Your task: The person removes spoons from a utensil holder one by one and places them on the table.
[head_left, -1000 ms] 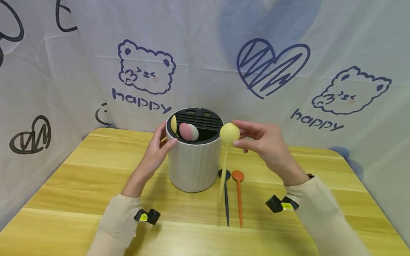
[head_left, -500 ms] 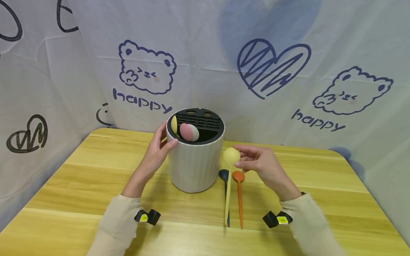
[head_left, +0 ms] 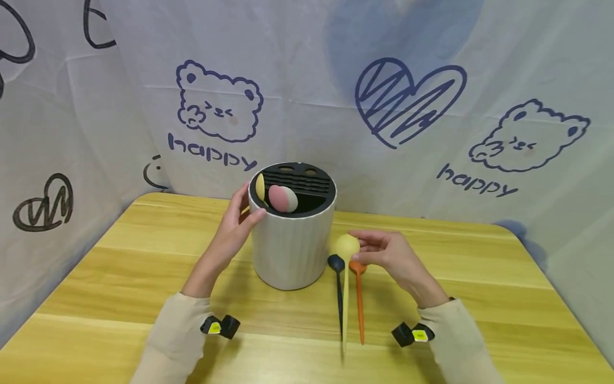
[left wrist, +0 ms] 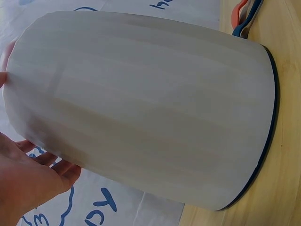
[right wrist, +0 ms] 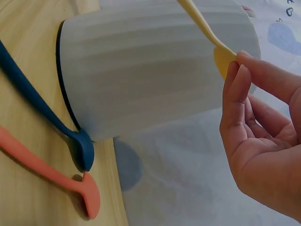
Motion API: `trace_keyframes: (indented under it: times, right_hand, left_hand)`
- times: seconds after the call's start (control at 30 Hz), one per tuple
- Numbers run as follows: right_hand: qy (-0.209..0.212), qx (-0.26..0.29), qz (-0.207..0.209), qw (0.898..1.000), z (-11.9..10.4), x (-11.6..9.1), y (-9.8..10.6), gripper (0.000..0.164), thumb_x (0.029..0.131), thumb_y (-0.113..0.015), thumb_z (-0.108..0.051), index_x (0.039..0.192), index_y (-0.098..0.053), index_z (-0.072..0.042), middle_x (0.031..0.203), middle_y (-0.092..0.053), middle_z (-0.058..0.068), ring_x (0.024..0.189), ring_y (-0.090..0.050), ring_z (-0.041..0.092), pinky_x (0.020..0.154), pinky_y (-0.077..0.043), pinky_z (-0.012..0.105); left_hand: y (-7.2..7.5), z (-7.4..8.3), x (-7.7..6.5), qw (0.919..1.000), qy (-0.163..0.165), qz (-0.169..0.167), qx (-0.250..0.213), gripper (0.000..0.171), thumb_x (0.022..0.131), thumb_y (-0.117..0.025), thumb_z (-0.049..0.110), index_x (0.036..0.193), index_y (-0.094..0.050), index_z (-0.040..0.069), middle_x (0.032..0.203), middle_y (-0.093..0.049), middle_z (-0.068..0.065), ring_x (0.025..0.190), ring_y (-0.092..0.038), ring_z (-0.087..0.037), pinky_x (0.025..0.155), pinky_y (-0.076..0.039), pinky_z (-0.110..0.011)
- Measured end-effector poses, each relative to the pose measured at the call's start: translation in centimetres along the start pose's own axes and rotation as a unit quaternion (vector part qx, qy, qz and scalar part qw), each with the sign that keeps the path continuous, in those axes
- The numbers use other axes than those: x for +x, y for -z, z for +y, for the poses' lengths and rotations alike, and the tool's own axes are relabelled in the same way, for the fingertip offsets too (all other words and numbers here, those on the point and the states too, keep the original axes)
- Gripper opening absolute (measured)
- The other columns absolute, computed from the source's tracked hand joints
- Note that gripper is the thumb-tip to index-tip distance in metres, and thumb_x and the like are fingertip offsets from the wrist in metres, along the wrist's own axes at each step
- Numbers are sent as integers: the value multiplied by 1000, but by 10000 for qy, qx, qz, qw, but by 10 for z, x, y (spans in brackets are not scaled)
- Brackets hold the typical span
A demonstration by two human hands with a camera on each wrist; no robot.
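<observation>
My left hand (head_left: 229, 233) grips the rim of a white, ribbed utensil holder (head_left: 292, 250), thumb at the front and fingers along its left side. Beside the holder, my right hand (head_left: 395, 258) pinches a yellow spoon (head_left: 346, 298) by the edge of its bowl, the handle pointing down toward me. In the right wrist view thumb and fingertips meet on the bowl (right wrist: 223, 61), away from the tabletop. Below it on the table lie a dark blue spoon (head_left: 338, 288) and an orange spoon (head_left: 360, 306), side by side.
In the holder's black slotted top (head_left: 312, 205) stand a yellow utensil head (head_left: 260, 188) and a pink-and-white pair of heads (head_left: 283, 198). A printed white cloth (head_left: 307, 80) hangs behind the wooden table (head_left: 144, 256).
My right hand has come down from the holder's rim with the yellow spoon, lowering it over the spoons on the table. My left hand stays on the holder.
</observation>
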State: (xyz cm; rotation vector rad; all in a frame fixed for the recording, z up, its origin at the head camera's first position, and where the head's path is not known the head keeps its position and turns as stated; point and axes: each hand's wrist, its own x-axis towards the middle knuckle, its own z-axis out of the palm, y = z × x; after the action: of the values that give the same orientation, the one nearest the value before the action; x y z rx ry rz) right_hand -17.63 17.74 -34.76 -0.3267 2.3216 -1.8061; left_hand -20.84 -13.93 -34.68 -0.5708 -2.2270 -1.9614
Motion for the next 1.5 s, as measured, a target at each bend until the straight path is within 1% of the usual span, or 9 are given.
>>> trace_keyframes:
  times: [0.23,0.47,0.67,0.77,0.9,1.0,1.13,1.33,1.5]
  right_hand:
    - [-112,-136,-123,9998,8,-1,6,53,82,-74,-5,131,-56,6,100,-67,9,86,-61,17,79,-52,27]
    - [-351,-94,-264,9990,17,7,11,55,81,-75,-5,131,-55,7,97,-67,9,88,-62,18,80,-53,27]
    - [-301,-244,-189,9991,27,12,18,54,82,-75,-7,130,-56,7,99,-64,9,88,-62,16,81,-51,25]
    - [-416,-278,-146,9986,32,13,21,53,82,-74,-6,131,-56,6,100,-63,9,88,-62,17,83,-51,26]
    - [-559,-381,-63,9977,39,14,28,52,84,-72,-6,132,-56,3,109,-65,11,92,-61,18,87,-50,28]
    - [-544,-490,-68,9973,42,14,35,52,86,-71,-9,133,-55,3,118,-63,15,98,-59,19,89,-49,29]
    - [-562,-569,-91,9968,46,14,45,53,86,-72,-11,134,-55,3,123,-60,16,103,-55,20,89,-49,29]
    - [-661,-603,-195,9958,53,14,57,56,86,-72,-13,135,-52,5,120,-60,14,102,-55,19,89,-49,30]
    - [-793,-620,-142,9948,62,15,64,56,86,-72,-12,135,-51,6,114,-60,13,97,-57,17,86,-51,27]
  left_hand:
    - [-4,-1,0,10000,-47,19,-5,69,94,-52,20,153,-19,4,155,-23,-15,140,-25,-29,114,-20,-46]
    - [-3,-2,0,10000,-30,63,45,70,94,-53,22,153,-18,5,156,-22,-13,141,-24,-28,115,-20,-45]
    - [-1,-2,-1,10000,-12,77,53,69,94,-52,21,153,-19,5,156,-22,-14,141,-24,-28,114,-21,-45]
    - [-1,-2,-1,10000,-49,83,24,69,94,-52,20,153,-19,4,155,-23,-14,141,-25,-28,115,-20,-45]
    - [-1,-3,0,9999,-95,83,29,69,94,-52,20,152,-19,4,155,-23,-14,140,-26,-27,115,-21,-43]
    - [0,-3,-1,9999,-96,88,37,69,94,-52,20,152,-19,3,155,-24,-14,140,-26,-27,115,-21,-45]
    - [-1,-3,0,9999,-105,88,23,70,93,-52,20,153,-19,4,155,-24,-14,139,-27,-27,114,-20,-46]
    - [-1,-3,1,9999,-116,82,14,70,93,-52,20,153,-19,4,155,-23,-15,140,-26,-27,115,-20,-46]
    - [-1,-2,0,9999,-109,69,13,69,94,-52,20,153,-19,4,155,-23,-15,140,-26,-28,114,-20,-47]
